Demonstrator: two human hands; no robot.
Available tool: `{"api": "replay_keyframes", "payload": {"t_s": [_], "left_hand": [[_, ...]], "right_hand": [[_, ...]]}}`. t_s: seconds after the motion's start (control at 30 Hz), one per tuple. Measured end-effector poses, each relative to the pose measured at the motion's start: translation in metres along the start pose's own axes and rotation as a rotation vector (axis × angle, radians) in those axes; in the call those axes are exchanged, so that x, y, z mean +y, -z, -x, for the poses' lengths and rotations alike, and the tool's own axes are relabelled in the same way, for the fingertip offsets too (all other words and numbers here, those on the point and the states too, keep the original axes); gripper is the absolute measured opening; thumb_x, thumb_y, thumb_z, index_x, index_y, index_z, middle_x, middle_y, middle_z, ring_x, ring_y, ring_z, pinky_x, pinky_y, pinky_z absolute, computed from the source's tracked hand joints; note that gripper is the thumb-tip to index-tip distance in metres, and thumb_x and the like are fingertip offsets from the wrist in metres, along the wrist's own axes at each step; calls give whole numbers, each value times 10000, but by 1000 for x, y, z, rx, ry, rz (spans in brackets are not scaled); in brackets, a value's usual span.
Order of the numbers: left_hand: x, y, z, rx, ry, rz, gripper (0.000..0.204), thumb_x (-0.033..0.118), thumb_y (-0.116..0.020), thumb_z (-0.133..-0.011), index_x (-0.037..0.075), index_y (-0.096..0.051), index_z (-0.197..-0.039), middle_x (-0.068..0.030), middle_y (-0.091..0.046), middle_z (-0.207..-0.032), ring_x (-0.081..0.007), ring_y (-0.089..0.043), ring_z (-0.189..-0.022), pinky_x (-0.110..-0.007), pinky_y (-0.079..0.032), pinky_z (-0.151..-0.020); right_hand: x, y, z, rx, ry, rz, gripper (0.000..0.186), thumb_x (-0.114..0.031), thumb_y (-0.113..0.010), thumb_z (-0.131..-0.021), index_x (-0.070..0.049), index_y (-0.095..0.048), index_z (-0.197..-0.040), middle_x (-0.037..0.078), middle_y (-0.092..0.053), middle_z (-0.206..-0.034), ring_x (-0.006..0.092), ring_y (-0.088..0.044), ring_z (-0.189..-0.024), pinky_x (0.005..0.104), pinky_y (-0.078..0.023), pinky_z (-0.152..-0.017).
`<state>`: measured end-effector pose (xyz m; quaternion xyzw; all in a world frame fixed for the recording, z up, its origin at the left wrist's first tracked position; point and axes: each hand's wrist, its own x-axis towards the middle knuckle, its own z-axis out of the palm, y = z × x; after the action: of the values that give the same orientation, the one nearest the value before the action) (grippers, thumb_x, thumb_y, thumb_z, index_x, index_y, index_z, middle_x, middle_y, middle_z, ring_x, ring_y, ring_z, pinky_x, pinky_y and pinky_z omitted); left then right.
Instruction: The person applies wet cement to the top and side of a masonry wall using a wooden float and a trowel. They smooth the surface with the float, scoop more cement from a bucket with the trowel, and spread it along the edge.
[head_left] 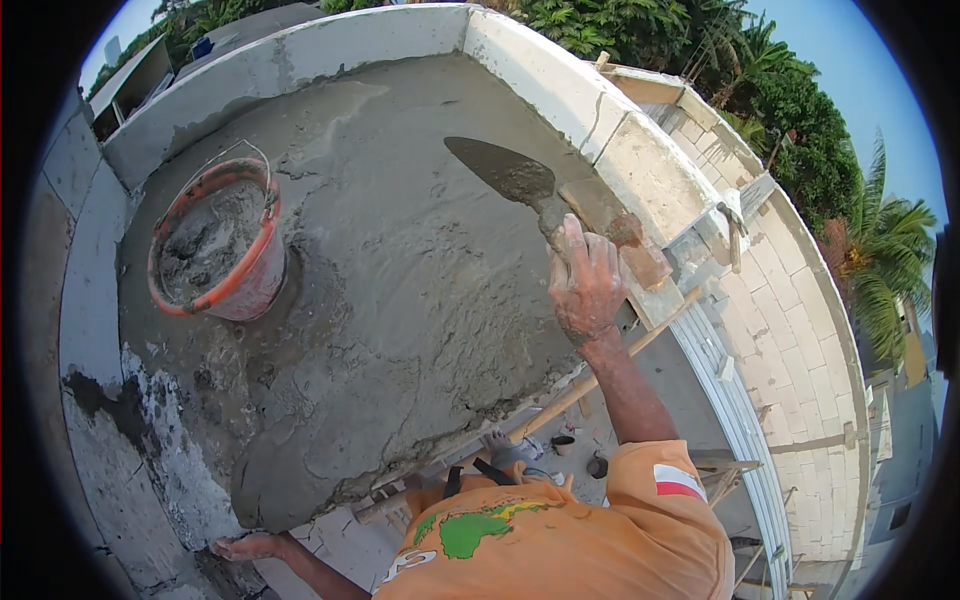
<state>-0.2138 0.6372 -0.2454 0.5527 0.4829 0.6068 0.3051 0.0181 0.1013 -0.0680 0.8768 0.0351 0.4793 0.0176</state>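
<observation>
My right hand (588,285), smeared with cement, is closed round the handle of a pointed trowel (508,172). The blade points to the far left, over wet grey mortar (370,240) spread across a walled slab. Whether the blade touches the mortar, I cannot tell. At the lower left, my left hand (248,547) has its fingers stretched out and holds nothing visible. It is beside the near corner of the slab, at the foot of the left wall. An orange-rimmed bucket (250,285), part filled with mortar, stands on the wet surface at the left, its wire handle raised.
Low pale block walls (530,70) border the slab. A reddish brick piece (645,262) lies by my right hand, near a wooden pole (560,403). Past the near edge, a lower floor holds small buckets (597,465). A hammer-like tool (735,238) hangs on the right wall.
</observation>
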Motion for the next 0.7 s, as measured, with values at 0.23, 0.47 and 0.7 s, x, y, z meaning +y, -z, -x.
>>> {"api": "replay_keyframes", "payload": {"t_s": [0.23, 0.47, 0.7], "left_hand": [[-33, 0, -15, -22, -48, -142, 511, 272, -273, -1049, -128, -459, -1308, -257, -478, -1368, -356, -469, -1227, -419, -351, -1080], [-41, -2, -11, 6, -191, -75, 502, 286, -289, -1051, -117, -471, -1289, -228, -509, -1316, -338, -494, -1181, -419, -357, -1068], [-75, 10, -30, 52, -439, -274, 557, 348, -321, -1042, -111, -435, -1337, -262, -448, -1381, -372, -429, -1269, -442, -330, -1096]], "right_hand": [[16, 10, 17, -522, -93, -47, 545, -238, -728, -780, -79, -560, -1274, 104, -578, -877, 291, -648, -855, 412, -528, -737], [104, -2, -43, -618, -429, 32, 517, -304, -731, -823, -12, -588, -1225, 244, -666, -1099, 403, -654, -1002, 470, -525, -835], [184, -58, -98, -843, -355, 25, 475, -320, -787, -759, 10, -657, -1075, 243, -691, -990, 389, -661, -993, 455, -521, -838]]}}
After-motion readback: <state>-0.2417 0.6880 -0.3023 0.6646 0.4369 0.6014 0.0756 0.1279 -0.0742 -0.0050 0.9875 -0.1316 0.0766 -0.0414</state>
